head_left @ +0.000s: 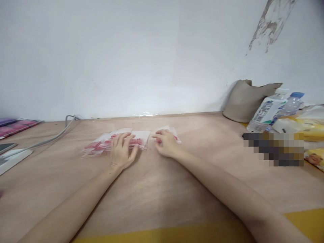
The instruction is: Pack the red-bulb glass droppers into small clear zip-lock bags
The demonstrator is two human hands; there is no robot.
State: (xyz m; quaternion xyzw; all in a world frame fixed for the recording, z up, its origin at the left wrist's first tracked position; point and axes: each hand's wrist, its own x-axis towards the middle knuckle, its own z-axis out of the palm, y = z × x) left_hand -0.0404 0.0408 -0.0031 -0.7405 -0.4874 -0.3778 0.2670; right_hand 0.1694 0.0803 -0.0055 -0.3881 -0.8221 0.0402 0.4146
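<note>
My left hand [123, 152] lies palm down, fingers spread, over a loose pile of small clear plastic bags [97, 145] with red pieces inside. Its fingers rest on or just above the bags; contact is hard to make out. To the right, my right hand [165, 143] reaches over a smaller group of similar bags [172, 131], partly hidden beneath it. The right fingers are bent loosely and a little apart, their tips near the left side of that group. What the red pieces are cannot be made out.
A grey cable [57, 135] runs along the left, near a phone [7, 147] and a white object [17, 160]. Pink and purple packs [19, 126] lie at far left. On the right stand a grey-brown container [243, 101] and plastic bottles [268, 109], beside yellow packaging [298, 126]. A wall closes off the back.
</note>
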